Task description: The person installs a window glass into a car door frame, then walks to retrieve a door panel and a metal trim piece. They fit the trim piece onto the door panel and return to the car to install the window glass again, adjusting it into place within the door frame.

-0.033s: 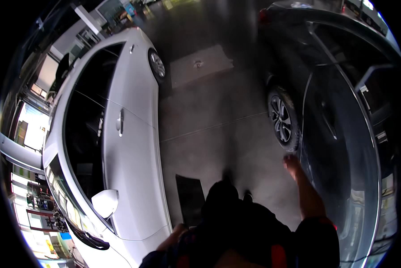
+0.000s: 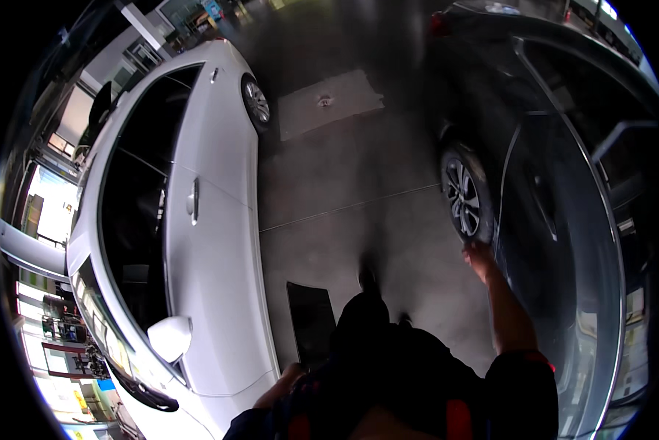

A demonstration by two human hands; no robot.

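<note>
My left hand [image 2: 292, 375] is low in the view, closed at the lower end of a thin, dark, flat panel [image 2: 311, 319]. The panel has straight sides and a slightly curved top edge, and it hangs beside my body over the floor. What it is made of does not show. Over on the right, my right arm reaches forward with the right hand [image 2: 479, 259] curled shut. No object shows in that hand. In the picture it lies just below the wheel [image 2: 461, 192] of a dark car [image 2: 564, 279], with no contact that I can make out.
A white car [image 2: 216, 271] stands along my left, its side mirror [image 2: 171, 338] sticking out. The grey floor [image 2: 322, 246] runs between the two cars. Farther ahead lies a paler rectangular patch [image 2: 307, 117] of floor. Shelving and equipment [image 2: 65, 326] stand beyond the white car.
One foot now shows farther forward in front of my body. My right hand is slightly higher and more to the left in view. The white car has shifted a little left in view.
</note>
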